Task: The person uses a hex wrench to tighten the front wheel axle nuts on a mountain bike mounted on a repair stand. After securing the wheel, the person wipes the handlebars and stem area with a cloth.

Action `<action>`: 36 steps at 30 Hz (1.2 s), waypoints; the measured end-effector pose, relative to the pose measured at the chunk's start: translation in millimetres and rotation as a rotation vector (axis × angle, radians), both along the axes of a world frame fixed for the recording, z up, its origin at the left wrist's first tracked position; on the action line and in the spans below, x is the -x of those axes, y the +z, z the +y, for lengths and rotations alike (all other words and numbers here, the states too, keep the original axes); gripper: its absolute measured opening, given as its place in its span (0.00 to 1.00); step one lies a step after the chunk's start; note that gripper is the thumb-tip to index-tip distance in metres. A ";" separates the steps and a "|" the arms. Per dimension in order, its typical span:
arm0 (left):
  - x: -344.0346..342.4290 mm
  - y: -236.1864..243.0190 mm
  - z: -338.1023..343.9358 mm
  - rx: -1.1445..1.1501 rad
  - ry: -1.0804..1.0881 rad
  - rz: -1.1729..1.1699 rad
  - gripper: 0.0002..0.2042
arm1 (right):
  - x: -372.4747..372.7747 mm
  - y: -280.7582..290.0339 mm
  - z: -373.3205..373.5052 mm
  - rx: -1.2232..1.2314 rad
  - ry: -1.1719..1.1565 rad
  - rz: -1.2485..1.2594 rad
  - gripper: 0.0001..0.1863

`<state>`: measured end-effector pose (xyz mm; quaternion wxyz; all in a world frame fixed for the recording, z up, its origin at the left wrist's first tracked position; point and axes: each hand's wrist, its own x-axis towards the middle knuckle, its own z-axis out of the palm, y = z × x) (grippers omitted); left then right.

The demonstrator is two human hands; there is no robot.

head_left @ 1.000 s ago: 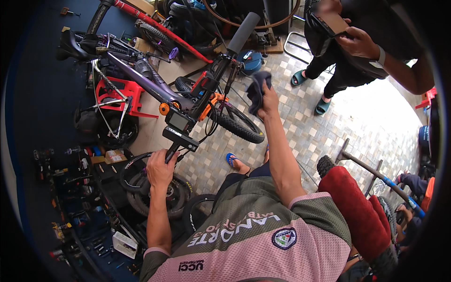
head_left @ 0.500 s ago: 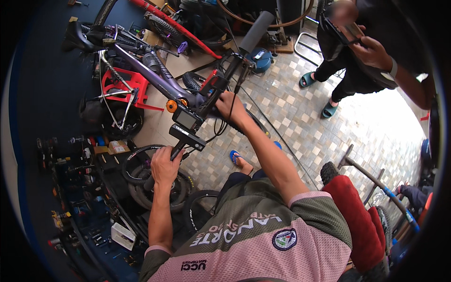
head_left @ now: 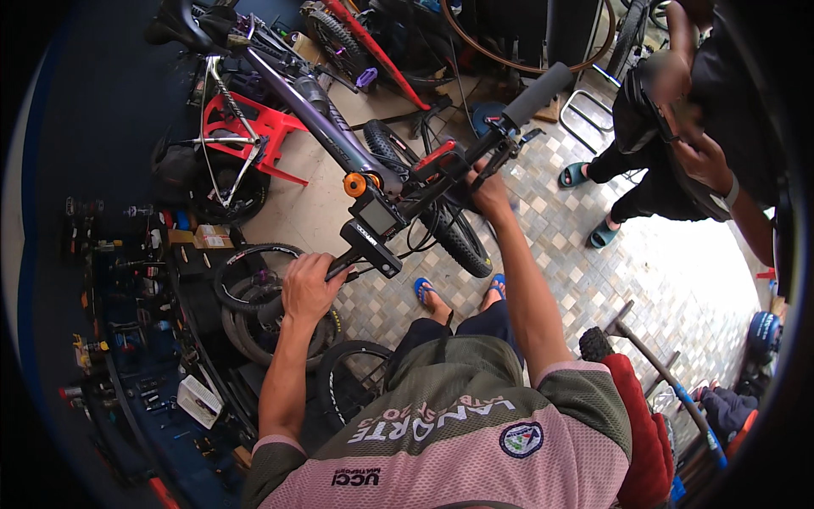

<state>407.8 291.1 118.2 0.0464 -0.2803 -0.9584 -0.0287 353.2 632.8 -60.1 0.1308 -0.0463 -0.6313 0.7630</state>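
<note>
A purple bicycle [head_left: 326, 127] stands in front of me, its handlebar [head_left: 426, 193] running slantwise from near left to far right. My left hand [head_left: 308, 290] is closed round the left end of the bar. My right hand [head_left: 490, 195] is at the right part of the bar, just below the brake lever and cables; its fingertips are hidden behind the bar. Between my hands sit a black bike light [head_left: 371, 248], a small bike computer [head_left: 374, 214] and a red and black device [head_left: 437, 163]. The right grip [head_left: 538, 95] sticks out past my right hand. The front wheel [head_left: 458, 242] rests on the tiled floor.
Left of me stands a dark rack of tools and parts [head_left: 144, 314], with loose tyres [head_left: 263, 280] beside it. A red plastic stool [head_left: 267, 131] is beyond the bike. At the right another person [head_left: 704, 153] holds a phone. A red padded cover [head_left: 636, 424] is close at my right.
The handlebar has swung and moved to the right, and my right hand has gone right with it. The front wheel shows more fully now. My left hand stays on the bar's left end.
</note>
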 end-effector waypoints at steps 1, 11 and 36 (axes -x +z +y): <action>3.4 0.9 1.9 -0.005 -0.015 0.007 0.15 | 25.4 -3.5 -3.5 -0.152 0.076 0.127 0.17; -1.4 -3.3 -1.4 0.016 0.025 0.016 0.13 | 115.1 49.5 -60.7 -0.544 0.430 0.045 0.25; -5.0 -5.2 1.6 -0.020 0.052 -0.016 0.11 | 30.0 14.7 -32.0 -0.669 0.467 0.483 0.44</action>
